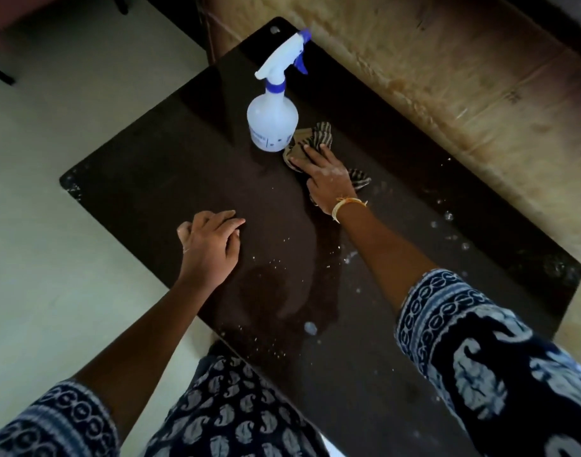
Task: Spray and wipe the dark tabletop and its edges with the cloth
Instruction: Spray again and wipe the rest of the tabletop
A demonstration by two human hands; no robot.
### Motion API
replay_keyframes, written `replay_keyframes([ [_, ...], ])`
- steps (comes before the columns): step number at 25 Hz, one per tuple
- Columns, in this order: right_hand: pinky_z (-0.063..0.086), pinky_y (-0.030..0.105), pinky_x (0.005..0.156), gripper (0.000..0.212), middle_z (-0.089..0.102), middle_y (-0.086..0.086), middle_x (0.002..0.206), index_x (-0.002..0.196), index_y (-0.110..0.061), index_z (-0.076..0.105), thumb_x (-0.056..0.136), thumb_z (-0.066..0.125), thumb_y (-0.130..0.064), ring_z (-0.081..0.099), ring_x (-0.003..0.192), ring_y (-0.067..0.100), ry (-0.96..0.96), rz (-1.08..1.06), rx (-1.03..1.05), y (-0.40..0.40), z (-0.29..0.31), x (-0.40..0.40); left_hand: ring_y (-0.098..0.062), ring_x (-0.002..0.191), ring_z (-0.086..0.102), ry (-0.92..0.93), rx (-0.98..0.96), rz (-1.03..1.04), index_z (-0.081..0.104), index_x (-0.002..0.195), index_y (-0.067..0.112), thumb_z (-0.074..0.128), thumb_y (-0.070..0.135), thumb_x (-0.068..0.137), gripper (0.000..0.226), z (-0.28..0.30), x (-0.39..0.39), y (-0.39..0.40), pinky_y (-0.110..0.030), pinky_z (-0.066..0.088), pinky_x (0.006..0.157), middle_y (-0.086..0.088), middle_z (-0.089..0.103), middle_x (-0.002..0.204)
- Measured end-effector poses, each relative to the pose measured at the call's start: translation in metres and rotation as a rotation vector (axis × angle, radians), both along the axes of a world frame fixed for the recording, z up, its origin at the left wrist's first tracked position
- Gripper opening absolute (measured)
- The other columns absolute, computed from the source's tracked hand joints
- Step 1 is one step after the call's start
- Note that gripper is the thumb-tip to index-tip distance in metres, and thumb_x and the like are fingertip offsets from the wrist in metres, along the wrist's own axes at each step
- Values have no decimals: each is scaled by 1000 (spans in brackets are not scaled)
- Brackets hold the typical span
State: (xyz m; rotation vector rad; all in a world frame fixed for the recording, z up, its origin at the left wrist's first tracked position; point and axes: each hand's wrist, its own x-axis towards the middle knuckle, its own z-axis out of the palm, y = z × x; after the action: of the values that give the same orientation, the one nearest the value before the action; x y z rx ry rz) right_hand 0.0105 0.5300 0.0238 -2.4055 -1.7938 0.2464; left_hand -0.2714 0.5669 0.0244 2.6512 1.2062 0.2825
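Pressing flat fingers of our right hand (327, 174) on the cloth (310, 143), we should sweep toward six o'clock, clear of the spray bottle (272, 125) at eleven; our left hand (210, 247) rests loosely curled on the tabletop (150, 179), holding nothing.

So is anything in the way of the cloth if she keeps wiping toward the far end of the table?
Yes. The spray bottle stands on the tabletop right beside the cloth under her right hand, on its far-left side.

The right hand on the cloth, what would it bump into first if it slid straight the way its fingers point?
Probably the white plastic spray bottle. The right hand presses the striped brown cloth, fingers aimed up-left toward the bottle's base, though it might just pass beside it.
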Motion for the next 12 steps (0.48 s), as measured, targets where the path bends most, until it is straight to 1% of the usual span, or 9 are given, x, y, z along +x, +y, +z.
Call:
replay_keyframes([
  [3,26,40,116,57,39,5,153,141,-32,48,87,47,-14,25,144,33,-21,-19,6,-10,-5,-39,-22,112,54,-24,-12,66,68,117,22,57,19,90,29,2,-28,-8,-42,31,88,1,65,122],
  [5,30,42,114,57,40,5,152,140,-32,49,86,47,-14,28,143,34,-21,1,11,-14,-6,-60,-24,104,56,-73,-60,147,68,117,20,56,17,91,28,3,-40,-9,-41,37,85,-3,67,113],
  [7,35,46,111,57,43,7,150,138,-31,52,84,47,-14,31,142,36,-10,17,36,-19,-6,-83,-22,93,59,-175,-163,265,68,115,15,56,15,91,26,4,-56,-10,-38,49,77,-7,67,104],
  [8,37,47,109,56,44,7,149,137,-29,54,83,47,-13,33,140,37,3,30,51,-23,-6,-98,-20,90,60,-245,-220,333,67,113,12,57,13,91,25,4,-65,-13,-34,51,73,-8,67,104],
  [10,42,49,105,55,50,9,144,130,-26,61,80,48,-10,40,136,39,39,78,104,-32,-9,-129,-17,87,61,-384,-327,482,64,110,9,59,10,90,21,6,-77,-19,-25,48,66,-9,66,103],
  [12,47,50,100,53,57,10,137,122,-24,67,76,50,-7,47,131,39,77,140,139,-45,-13,-170,-17,86,60,-475,-470,658,59,111,6,61,7,90,21,15,-86,-23,-23,44,64,-9,64,101],
])
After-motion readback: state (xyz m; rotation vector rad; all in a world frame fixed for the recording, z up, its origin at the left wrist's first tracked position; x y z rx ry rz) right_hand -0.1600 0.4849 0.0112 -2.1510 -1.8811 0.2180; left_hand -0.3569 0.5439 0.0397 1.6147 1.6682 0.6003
